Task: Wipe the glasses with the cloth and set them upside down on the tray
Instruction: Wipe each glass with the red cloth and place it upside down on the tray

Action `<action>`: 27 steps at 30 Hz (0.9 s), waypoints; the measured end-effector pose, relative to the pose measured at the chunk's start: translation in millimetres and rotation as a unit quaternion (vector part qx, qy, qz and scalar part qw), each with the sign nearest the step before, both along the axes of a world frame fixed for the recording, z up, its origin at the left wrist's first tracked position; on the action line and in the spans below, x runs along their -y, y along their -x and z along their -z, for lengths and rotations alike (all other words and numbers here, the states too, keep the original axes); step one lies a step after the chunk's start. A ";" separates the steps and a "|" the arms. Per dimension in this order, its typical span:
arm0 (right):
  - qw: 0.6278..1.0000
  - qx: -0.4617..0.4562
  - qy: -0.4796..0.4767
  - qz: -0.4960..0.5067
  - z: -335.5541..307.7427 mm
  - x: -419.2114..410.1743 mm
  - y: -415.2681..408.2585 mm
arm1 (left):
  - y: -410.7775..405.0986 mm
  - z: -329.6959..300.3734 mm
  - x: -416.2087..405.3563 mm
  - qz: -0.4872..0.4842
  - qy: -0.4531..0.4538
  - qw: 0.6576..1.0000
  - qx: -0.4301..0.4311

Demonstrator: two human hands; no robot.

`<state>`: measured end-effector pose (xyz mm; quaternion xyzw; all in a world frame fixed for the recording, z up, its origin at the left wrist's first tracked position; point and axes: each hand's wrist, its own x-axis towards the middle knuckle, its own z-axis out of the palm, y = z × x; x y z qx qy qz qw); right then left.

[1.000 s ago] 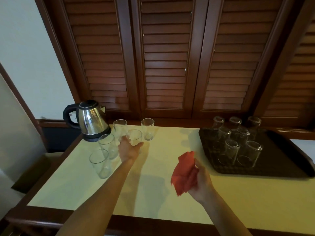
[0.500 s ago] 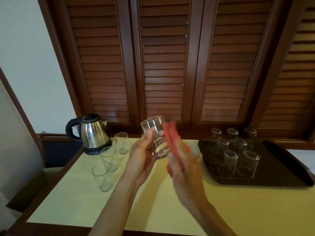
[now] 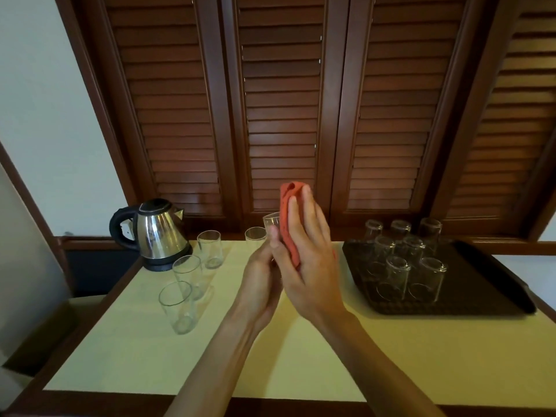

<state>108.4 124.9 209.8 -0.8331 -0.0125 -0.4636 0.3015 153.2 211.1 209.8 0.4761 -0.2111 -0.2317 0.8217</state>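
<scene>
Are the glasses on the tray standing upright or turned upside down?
Upside down. The glasses on the tray rest on the dark tray with their thick bases on top and their wider rims down.

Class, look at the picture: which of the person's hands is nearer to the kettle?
Left. The left hand holds a glass at mid-table, on the side toward the kettle. The right hand presses the red cloth against that glass from the far side, toward the tray.
</scene>
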 end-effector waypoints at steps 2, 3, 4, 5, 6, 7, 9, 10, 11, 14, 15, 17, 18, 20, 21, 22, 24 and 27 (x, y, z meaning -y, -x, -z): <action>1.000 -0.015 0.000 -0.010 7.2 -7.0 5.5 | -1.0 0.6 -1.1 0.001 0.029 0.999 -0.037; 0.999 -0.026 0.014 -0.019 19.3 -16.1 10.4 | -4.4 0.8 -0.6 0.001 0.057 0.997 -0.060; 0.999 -0.028 0.025 -0.026 31.0 -24.7 16.3 | -6.4 0.7 0.1 -0.005 0.072 0.994 -0.077; 0.999 -0.021 0.030 -0.026 37.6 -27.4 19.3 | -6.3 1.4 0.2 -0.008 0.069 0.995 -0.074; 0.999 -0.009 0.020 -0.024 36.9 -23.6 17.7 | -3.0 2.5 1.1 -0.001 0.061 0.996 -0.064; 1.000 0.003 0.000 -0.017 29.6 -16.5 13.2 | 0.6 5.5 2.7 0.003 0.046 0.997 -0.059; 0.999 0.010 -0.045 -0.017 9.1 -4.6 7.4 | 5.9 8.4 4.3 0.007 0.034 0.998 -0.054; 0.998 0.009 -0.052 -0.028 6.1 -4.5 8.2 | 5.4 6.2 3.5 0.009 0.037 0.998 -0.054; 0.998 0.003 -0.044 -0.040 10.2 -8.3 11.5 | 2.1 3.7 2.4 0.005 0.042 0.997 -0.060; 0.997 -0.034 0.007 -0.065 40.4 -26.7 26.4 | -5.9 -3.4 0.2 -0.010 0.070 0.995 -0.067; 0.997 -0.027 0.009 -0.066 42.8 -24.3 26.9 | -6.3 -1.7 0.1 -0.014 0.059 0.996 -0.060; 0.998 -0.004 -0.043 -0.051 28.8 -10.1 19.0 | 1.9 2.0 -0.7 0.002 0.016 0.999 -0.038; 0.995 0.003 -0.083 -0.046 17.6 -4.7 16.5 | 5.5 4.6 -0.2 0.005 -0.005 1.000 -0.030; 0.994 0.013 -0.094 -0.049 14.1 -4.6 18.7 | 6.1 2.6 -0.6 -0.006 -0.018 0.999 -0.026; 0.997 0.002 -0.065 -0.051 21.4 -10.7 23.3 | 4.8 -1.4 -1.2 -0.011 -0.005 0.999 -0.041; 0.997 -0.009 -0.040 -0.061 32.3 -16.9 27.8 | 2.2 -4.3 -2.2 -0.018 0.015 0.998 -0.055; 0.994 -0.015 -0.056 -0.089 40.4 -17.8 31.9 | 0.0 -3.0 -0.2 -0.019 0.012 0.999 -0.032; 0.969 -0.008 -0.224 -0.103 14.9 -1.3 22.2 | 13.7 1.2 3.7 0.000 -0.017 1.000 0.005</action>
